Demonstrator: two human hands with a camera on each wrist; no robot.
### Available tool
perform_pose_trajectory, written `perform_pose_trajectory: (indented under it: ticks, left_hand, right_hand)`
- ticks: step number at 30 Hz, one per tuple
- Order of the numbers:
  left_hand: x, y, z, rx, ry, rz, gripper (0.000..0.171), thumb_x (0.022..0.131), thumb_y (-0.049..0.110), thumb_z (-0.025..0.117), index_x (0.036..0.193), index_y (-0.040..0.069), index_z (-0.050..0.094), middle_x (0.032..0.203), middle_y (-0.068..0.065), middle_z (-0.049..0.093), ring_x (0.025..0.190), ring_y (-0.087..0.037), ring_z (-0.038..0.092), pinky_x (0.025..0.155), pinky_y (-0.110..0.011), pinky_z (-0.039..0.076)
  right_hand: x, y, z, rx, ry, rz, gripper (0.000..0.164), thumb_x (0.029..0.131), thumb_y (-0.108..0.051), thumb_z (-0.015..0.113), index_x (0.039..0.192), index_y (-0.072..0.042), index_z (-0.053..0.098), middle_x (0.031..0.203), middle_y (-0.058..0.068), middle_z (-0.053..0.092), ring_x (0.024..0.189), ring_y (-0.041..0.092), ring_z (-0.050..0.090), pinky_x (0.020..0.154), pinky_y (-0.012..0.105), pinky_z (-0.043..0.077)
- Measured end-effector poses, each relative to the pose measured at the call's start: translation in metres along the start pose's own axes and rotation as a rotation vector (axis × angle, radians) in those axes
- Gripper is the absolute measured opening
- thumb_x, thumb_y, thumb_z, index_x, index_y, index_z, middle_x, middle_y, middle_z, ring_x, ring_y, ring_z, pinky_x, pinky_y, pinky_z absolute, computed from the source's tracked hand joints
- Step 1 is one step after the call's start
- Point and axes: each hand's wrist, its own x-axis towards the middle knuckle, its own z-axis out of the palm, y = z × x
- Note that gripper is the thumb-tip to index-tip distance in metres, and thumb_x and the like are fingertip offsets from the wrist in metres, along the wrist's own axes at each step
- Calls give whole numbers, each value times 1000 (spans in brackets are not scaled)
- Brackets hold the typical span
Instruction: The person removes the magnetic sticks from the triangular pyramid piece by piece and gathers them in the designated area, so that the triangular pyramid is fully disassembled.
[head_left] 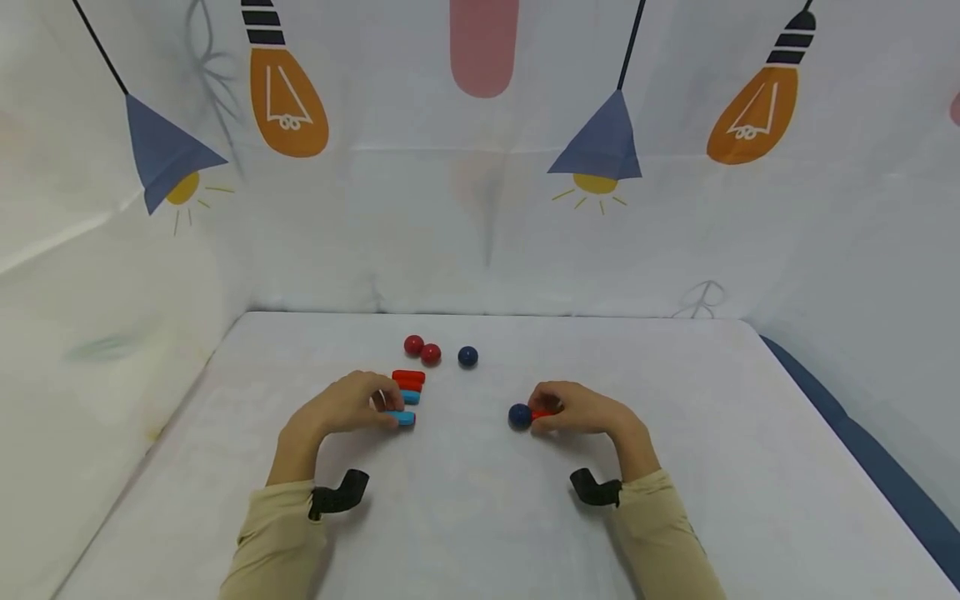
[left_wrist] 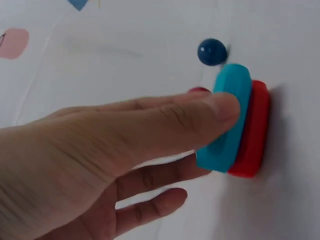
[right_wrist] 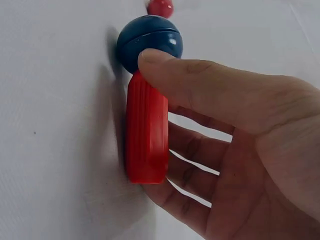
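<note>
My left hand (head_left: 352, 406) grips a light-blue plastic stick (left_wrist: 232, 120), its thumb laid across the stick's face. A red stick (left_wrist: 257, 130) shows right beside and behind the blue one in the left wrist view. Just beyond that hand in the head view, two red sticks (head_left: 408, 377) and another light-blue stick (head_left: 410, 397) lie in a row. On the right, my right hand (head_left: 581, 408) holds a ridged red stick (right_wrist: 147, 135) with a dark-blue ball (right_wrist: 150, 40) at its end. The thumb tip presses where ball and stick meet; the other fingers curl behind.
Two red balls (head_left: 422, 350) sit together behind the stick row, with a second dark-blue ball (head_left: 468, 357) to their right. Everything rests on a white table (head_left: 480, 517). A printed white curtain (head_left: 420, 233) hangs behind the table's far edge.
</note>
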Motion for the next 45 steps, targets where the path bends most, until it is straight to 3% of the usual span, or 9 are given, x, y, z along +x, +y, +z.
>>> perform_pose_trajectory:
  ticks: [10,19,27,32,36,40,45]
  left_hand:
    - [3,-7,5,-40,-42,33,13,78,17,77,87,18,67,85,4,62,84,-15,56,74,-29,46]
    - [7,-11,9,-36,-17,34,13,79,14,75,89,16,66,85,2,59,83,-15,53,71,-25,47]
    - [8,-17,11,-17,3,105,10,83,15,72,92,18,68,84,5,58,82,-13,52,71,-23,46]
    - [6,-17,9,-3,10,111,10,83,18,72,93,18,68,85,6,57,82,-12,52,71,-22,46]
    - [7,-9,10,-9,41,135,11,84,22,72,93,19,67,81,7,57,78,-11,51,67,-21,45]
    - [19,12,25,31,67,169,14,86,26,69,97,20,65,81,7,55,77,-10,51,67,-21,43]
    - [35,45,54,64,63,217,35,86,29,69,119,20,60,109,2,58,99,-14,56,83,-29,50]
  right_hand:
    - [2,3,2,-29,5,-5,18,87,-25,67,100,-15,61,91,-2,58,84,13,51,75,28,44]
    - [5,-2,5,-74,4,-30,15,88,-28,66,95,-16,60,82,-4,54,77,12,49,68,26,42]
    - [9,-8,8,-74,2,-17,15,88,-29,66,94,-16,59,80,-3,53,74,12,48,64,26,40]
    - [12,-14,12,-56,-19,-30,14,88,-28,66,93,-16,59,79,-3,53,73,12,49,63,25,41]
    - [14,-19,17,-61,-19,-45,13,88,-27,66,92,-16,59,79,-5,54,72,11,49,63,25,41]
    - [15,-23,22,-67,-20,-46,13,88,-27,65,92,-17,59,79,-5,54,71,10,50,63,26,41]
    - [18,-26,25,-78,-20,-42,13,88,-27,65,91,-16,58,77,-5,54,70,10,50,62,26,41]
